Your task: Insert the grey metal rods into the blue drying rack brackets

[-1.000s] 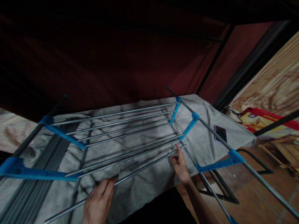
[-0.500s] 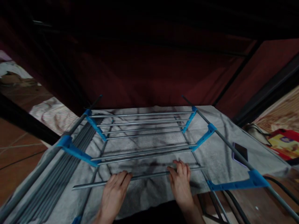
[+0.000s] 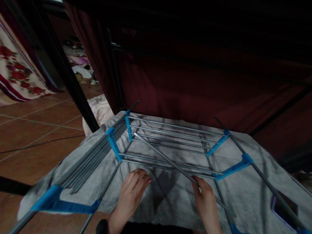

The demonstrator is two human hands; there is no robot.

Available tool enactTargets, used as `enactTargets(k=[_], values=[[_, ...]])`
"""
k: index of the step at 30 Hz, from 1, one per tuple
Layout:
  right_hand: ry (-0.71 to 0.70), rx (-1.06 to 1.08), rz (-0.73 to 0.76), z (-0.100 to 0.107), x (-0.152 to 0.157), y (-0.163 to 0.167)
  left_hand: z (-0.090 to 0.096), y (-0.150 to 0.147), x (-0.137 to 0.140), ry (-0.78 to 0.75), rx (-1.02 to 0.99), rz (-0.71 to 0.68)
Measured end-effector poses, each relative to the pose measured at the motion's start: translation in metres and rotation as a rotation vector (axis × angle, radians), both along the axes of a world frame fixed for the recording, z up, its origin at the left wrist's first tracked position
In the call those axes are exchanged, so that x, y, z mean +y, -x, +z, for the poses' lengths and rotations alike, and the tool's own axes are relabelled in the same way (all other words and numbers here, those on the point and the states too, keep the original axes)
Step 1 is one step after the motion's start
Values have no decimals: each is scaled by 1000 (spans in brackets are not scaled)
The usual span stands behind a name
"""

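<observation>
Rod (image 3: 165, 157) of grey metal, held slantwise over tubular rack (image 3: 175, 125), with upper end near blue plastic brackets (image 3: 114, 146) on the left and lower end past right hand (image 3: 206, 198), toward the lower right. Right hand: pinching Rod between thumb and fingers. Left hand (image 3: 135, 190): fingers loosely curved and side by side, apart from Rod, in front of the nearer crossbars (image 3: 143, 158); contact with grey cloth (image 3: 175, 204) below: cannot tell. Contact between Rod and crossbars: likewise cannot tell. Tubular rack: made up of grey side tubes, blue plastic brackets and two groups of crossbars, one farther back and one nearer, all set out over grey cloth. Just inside the left side tube (image 3: 83, 158): bundle of grey tubes (image 3: 97, 159), lying parallel. At lower right: smartphone (image 3: 280, 209) on grey cloth, partly hidden beneath the opposite side tube. Behind: dark red curtain (image 3: 170, 91). At left: black post (image 3: 62, 71), with tiled floor (image 3: 44, 136) and floral-patterned fabric (image 3: 19, 74) beyond.
</observation>
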State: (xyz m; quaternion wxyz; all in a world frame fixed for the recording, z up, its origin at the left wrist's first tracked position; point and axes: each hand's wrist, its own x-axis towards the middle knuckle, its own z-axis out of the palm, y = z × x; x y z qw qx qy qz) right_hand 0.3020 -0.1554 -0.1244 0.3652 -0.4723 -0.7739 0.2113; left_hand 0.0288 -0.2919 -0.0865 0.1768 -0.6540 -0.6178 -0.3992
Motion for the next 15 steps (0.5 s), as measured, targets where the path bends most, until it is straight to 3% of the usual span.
enactTargets(k=[5, 10, 15], values=[[181, 143, -79, 29, 2, 5, -11, -4, 2, 9, -146, 50], [335, 345, -49, 56, 1, 23, -16, -3, 5, 2, -96, 133], [437, 487, -30, 75, 0, 44, -16, 4, 7, 58, -221, 104]])
